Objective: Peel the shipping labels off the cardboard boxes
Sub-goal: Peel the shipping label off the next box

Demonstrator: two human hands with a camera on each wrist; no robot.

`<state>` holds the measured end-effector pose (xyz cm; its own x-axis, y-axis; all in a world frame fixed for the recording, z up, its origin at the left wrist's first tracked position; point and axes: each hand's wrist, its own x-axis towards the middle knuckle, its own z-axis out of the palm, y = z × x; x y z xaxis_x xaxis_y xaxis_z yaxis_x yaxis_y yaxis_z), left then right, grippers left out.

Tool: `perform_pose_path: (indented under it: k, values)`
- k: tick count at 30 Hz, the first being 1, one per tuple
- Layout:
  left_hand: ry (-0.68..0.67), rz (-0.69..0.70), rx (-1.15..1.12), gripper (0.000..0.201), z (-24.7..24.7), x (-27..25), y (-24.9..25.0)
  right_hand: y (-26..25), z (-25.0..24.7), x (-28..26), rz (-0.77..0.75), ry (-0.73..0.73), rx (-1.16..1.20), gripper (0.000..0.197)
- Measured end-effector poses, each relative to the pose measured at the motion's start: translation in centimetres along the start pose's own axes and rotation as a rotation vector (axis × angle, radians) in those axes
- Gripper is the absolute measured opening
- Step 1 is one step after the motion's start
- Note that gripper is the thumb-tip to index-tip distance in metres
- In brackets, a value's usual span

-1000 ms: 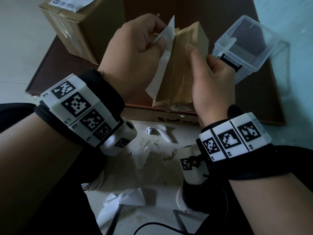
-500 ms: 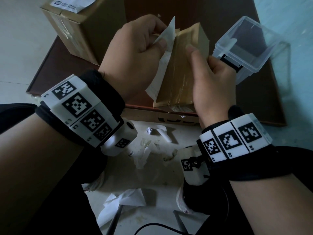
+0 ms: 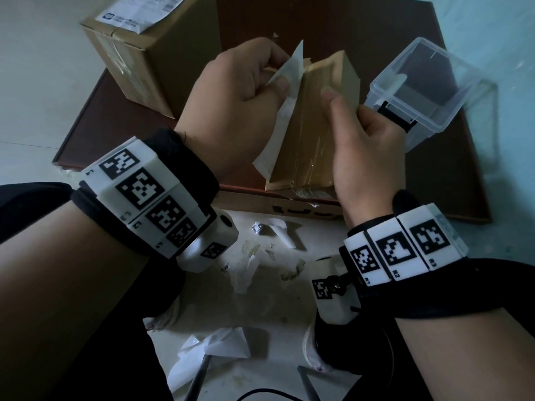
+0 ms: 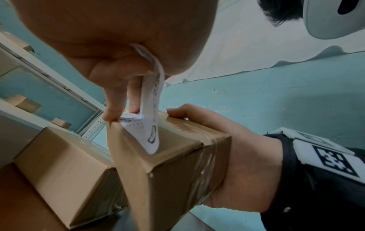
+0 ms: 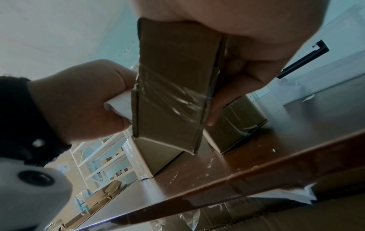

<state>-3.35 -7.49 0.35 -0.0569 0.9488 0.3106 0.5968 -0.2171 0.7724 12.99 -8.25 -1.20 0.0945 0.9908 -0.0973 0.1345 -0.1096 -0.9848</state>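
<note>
Left hand (image 3: 231,91) pinching label (image 3: 285,111), right hand (image 3: 364,146) gripping box (image 3: 312,134) — label's long axis runs fwd btwn hands, stuck at far end.

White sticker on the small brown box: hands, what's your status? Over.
Left hand pinching white paper label, partly peeled. Right hand gripping small brown taped cardboard box. One label corner still stuck. Nothing blocking.
</note>
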Motion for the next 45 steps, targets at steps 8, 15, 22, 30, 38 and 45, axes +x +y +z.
perform_pose_path:
  k: [8,15,22,30,38,45]
  values:
    - [-0.004,-0.011,-0.021,0.017,0.08,0.01,-0.07,-0.18,0.03,-0.15,0.005,0.0,-0.01,0.032]
    - [0.018,-0.029,-0.019,0.018,0.05,0.05,0.07,-0.08,0.03,-0.07,0.005,0.005,0.006,0.03]
    - [0.015,-0.028,0.001,0.018,0.03,0.06,0.08,-0.06,-0.05,0.0,0.015,0.007,0.026,0.031]
    - [0.014,-0.028,0.002,0.018,0.02,0.15,-0.03,-0.07,0.04,-0.02,0.015,0.003,0.02,0.032]
    - [0.027,-0.028,-0.021,0.017,0.07,0.12,-0.06,-0.09,0.07,-0.06,0.018,-0.003,0.012,0.029]
    - [0.027,-0.02,-0.02,0.018,0.05,0.06,-0.01,-0.07,0.09,-0.13,0.019,-0.001,0.001,0.028]
